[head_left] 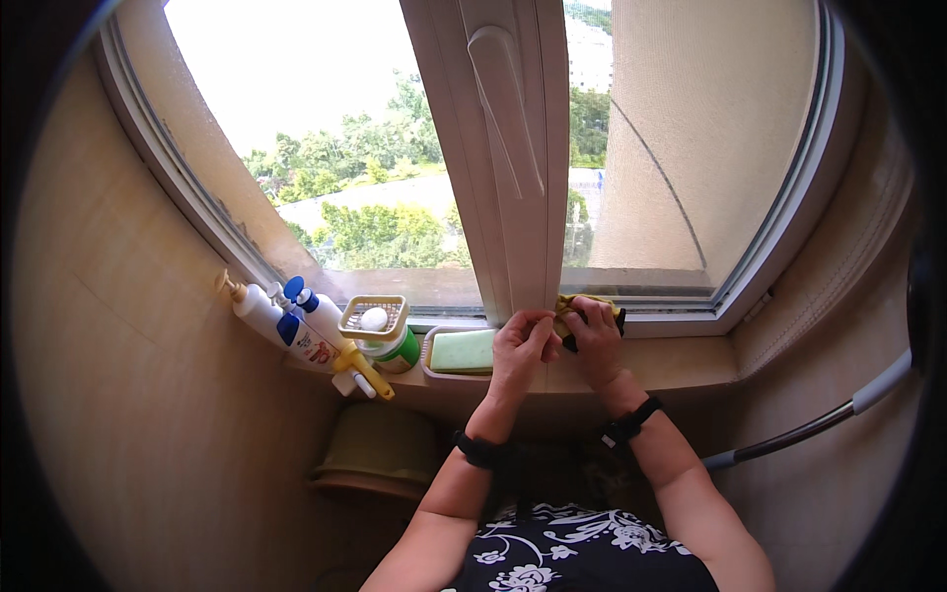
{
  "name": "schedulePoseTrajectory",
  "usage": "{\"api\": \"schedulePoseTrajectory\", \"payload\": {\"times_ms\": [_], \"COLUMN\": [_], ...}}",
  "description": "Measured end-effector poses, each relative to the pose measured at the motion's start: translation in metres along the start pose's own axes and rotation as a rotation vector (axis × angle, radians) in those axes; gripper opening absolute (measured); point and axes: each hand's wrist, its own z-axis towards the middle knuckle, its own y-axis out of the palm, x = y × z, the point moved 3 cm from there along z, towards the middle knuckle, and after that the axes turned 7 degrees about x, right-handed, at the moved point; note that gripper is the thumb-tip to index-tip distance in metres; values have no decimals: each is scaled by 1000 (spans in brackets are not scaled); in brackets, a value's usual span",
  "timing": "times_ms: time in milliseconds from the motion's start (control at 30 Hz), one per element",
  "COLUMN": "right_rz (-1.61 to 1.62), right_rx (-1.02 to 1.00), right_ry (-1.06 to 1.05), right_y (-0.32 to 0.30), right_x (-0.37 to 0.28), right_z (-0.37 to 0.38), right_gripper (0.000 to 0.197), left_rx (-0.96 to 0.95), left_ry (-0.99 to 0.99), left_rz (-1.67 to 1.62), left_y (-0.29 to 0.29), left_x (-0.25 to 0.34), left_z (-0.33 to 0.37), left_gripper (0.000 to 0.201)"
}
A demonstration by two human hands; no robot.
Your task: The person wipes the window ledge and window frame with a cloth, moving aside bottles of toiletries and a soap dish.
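Beige sill (pixel 676 357) below 2-pane window (pixel 518 247); yellow-and-black cloth (pixel 566 303) under clamped right hand (pixel 596 340), just beside pinched left hand (pixel 521 347), its hold unclear

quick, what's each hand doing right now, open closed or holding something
Left hand: closed, fingertips pinched together; can't tell if anything is between them.
Right hand: closed, holding a yellow and black cloth.

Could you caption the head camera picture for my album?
At a windowsill, the right hand grips a yellow cloth, the left hand beside it, bottles farther left.
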Motion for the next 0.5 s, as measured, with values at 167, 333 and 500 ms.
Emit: {"api": "schedulePoseTrajectory", "payload": {"times_ms": [167,333,500], "right_rz": [56,1,81], "right_rx": [-42,-40,-70], "right_ry": [-21,-10,63], "right_y": [-4,-9,-15], "right_x": [-1,2,-16], "right_z": [2,1,8], "right_gripper": [22,29,30], "left_rx": [-39,-24,-5], "left_ry": [-7,-14,-53], "left_rz": [14,108,95], "left_y": [-4,-32,-81], "left_x": [1,16,24], "left_z": [-2,-11,-22], "left_gripper": [13,14,13]}}
